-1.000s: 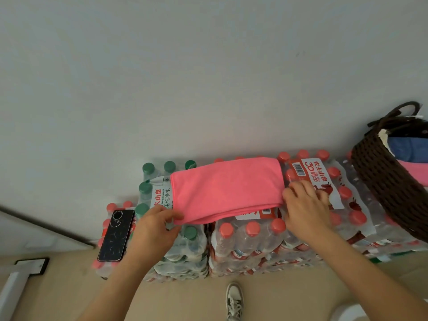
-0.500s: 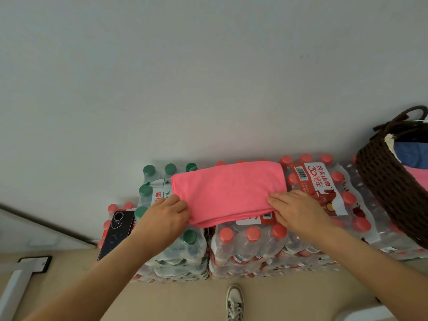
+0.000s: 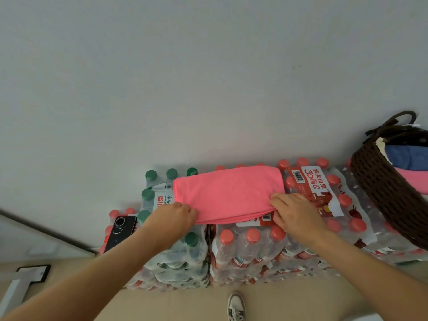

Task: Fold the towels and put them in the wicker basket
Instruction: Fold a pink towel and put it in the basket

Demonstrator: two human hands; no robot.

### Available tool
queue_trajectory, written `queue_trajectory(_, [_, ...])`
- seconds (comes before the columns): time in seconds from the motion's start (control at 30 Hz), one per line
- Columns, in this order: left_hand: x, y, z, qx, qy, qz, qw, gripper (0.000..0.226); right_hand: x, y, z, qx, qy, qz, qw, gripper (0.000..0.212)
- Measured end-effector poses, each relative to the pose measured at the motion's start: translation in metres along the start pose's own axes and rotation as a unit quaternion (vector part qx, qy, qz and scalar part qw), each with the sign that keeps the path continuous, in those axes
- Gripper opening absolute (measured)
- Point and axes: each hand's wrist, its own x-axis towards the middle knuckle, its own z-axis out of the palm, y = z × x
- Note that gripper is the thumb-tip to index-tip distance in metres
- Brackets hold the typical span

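A pink towel (image 3: 228, 192), folded into a flat rectangle, lies on top of stacked packs of bottled water (image 3: 245, 249). My left hand (image 3: 172, 217) pinches its near left corner. My right hand (image 3: 294, 213) grips its near right corner, fingers curled over the layered edge. The dark brown wicker basket (image 3: 382, 191) stands at the right on the same packs, with a blue towel (image 3: 410, 157) and a pink towel (image 3: 416, 181) inside it.
A black phone (image 3: 120, 231) lies on the packs to the left of my left hand. A white wall rises right behind the packs. A shoe (image 3: 236, 306) shows on the beige floor below. Green-capped bottles (image 3: 150, 195) sit at the left.
Both hands have moved inward onto the towel's near corners. The right hand slid left from the bottle pack onto the towel's edge. The towel has stayed in place.
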Motion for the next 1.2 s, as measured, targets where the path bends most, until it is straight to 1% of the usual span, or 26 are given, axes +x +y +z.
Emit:
queue_trajectory(0.03, [0.0,0.002,-0.002,0.003,-0.012,-0.01,1.0,0.032,0.001,-0.003,-0.002,0.0,-0.008,0.019,1.0,0.032])
queue_trajectory(0.07, [0.001,0.003,-0.005,0.007,-0.005,-0.017,1.0,0.029,0.002,-0.006,-0.006,0.007,-0.014,0.046,0.999,0.028])
queue_trajectory(0.1, [-0.001,0.004,-0.009,0.002,0.028,-0.026,0.999,0.027,0.004,-0.009,-0.013,0.023,-0.018,0.076,0.997,0.022])
queue_trajectory(0.13, [-0.004,0.002,-0.008,-0.03,0.059,-0.036,0.997,0.027,0.005,-0.011,-0.022,0.048,-0.021,0.101,0.994,0.015])
queue_trajectory(0.17, [-0.009,0.0,-0.007,-0.081,0.112,-0.052,0.989,0.024,0.007,-0.012,-0.034,0.079,-0.027,0.117,0.99,0.01])
queue_trajectory(0.2, [-0.017,-0.001,-0.012,-0.152,0.159,-0.077,0.972,0.017,0.008,-0.011,-0.048,0.12,-0.045,0.131,0.983,0.008])
queue_trajectory(0.23, [-0.025,-0.002,-0.019,-0.221,0.212,-0.113,0.945,0.013,0.01,-0.01,-0.063,0.164,-0.067,0.143,0.974,0.008])
queue_trajectory(0.3, [-0.04,-0.004,-0.041,-0.342,0.255,-0.168,0.889,0.017,0.016,-0.008,-0.098,0.272,-0.085,0.17,0.943,0.015])
queue_trajectory(0.4, [-0.049,-0.018,-0.063,-0.453,0.305,-0.206,0.812,0.021,0.031,0.0,-0.134,0.421,-0.058,0.201,0.883,0.017])
queue_trajectory(0.43, [-0.046,-0.023,-0.064,-0.472,0.309,-0.218,0.796,0.024,0.036,0.003,-0.136,0.459,-0.061,0.212,0.861,0.016])
queue_trajectory(0.47, [-0.042,-0.028,-0.061,-0.478,0.304,-0.229,0.792,0.027,0.042,0.007,-0.132,0.487,-0.068,0.224,0.841,0.015])
queue_trajectory(0.5, [-0.036,-0.031,-0.055,-0.476,0.294,-0.242,0.793,0.028,0.046,0.009,-0.124,0.504,-0.077,0.237,0.827,0.016])
queue_trajectory(0.53, [-0.029,-0.033,-0.046,-0.47,0.278,-0.258,0.797,0.031,0.05,0.011,-0.113,0.501,-0.087,0.249,0.824,0.019])
queue_trajectory(0.57, [-0.022,-0.034,-0.034,-0.463,0.263,-0.275,0.801,0.033,0.053,0.011,-0.097,0.477,-0.096,0.255,0.836,0.022])
queue_trajectory(0.6, [-0.014,-0.034,-0.021,-0.451,0.251,-0.292,0.805,0.035,0.055,0.011,-0.078,0.435,-0.106,0.26,0.855,0.023])
queue_trajectory(0.67, [0.0,-0.034,0.005,-0.419,0.236,-0.321,0.816,0.036,0.059,0.006,-0.04,0.35,-0.122,0.271,0.888,0.018])
queue_trajectory(0.7, [0.007,-0.034,0.015,-0.416,0.231,-0.335,0.813,0.036,0.061,0.002,-0.025,0.315,-0.114,0.279,0.9,0.016])
queue_trajectory(0.77, [0.015,-0.038,0.027,-0.434,0.233,-0.371,0.787,0.035,0.067,-0.005,-0.002,0.272,-0.069,0.295,0.913,0.014])
queue_trajectory(0.87, [0.016,-0.042,0.029,-0.484,0.24,-0.426,0.726,0.034,0.077,-0.011,0.008,0.242,-0.016,0.303,0.922,0.014])
queue_trajectory(0.9, [0.015,-0.041,0.026,-0.496,0.236,-0.437,0.712,0.037,0.08,-0.011,0.008,0.237,-0.008,0.3,0.924,0.015])
queue_trajectory(0.93, [0.012,-0.039,0.024,-0.502,0.229,-0.442,0.708,0.04,0.082,-0.012,0.007,0.231,-0.002,0.296,0.927,0.017])
queue_trajectory(1.03, [0.001,-0.029,0.02,-0.486,0.194,-0.452,0.722,0.044,0.088,-0.015,-0.001,0.16,0.007,0.269,0.95,0.028])
queue_trajectory(1.13, [-0.016,-0.016,0.016,-0.466,0.169,-0.457,0.738,0.035,0.079,-0.031,-0.011,0.073,0.017,0.215,0.974,0.042])
queue_trajectory(1.2, [-0.027,-0.004,0.015,-0.451,0.153,-0.45,0.755,0.029,0.06,-0.054,-0.011,0.054,-0.01,0.163,0.985,0.047])
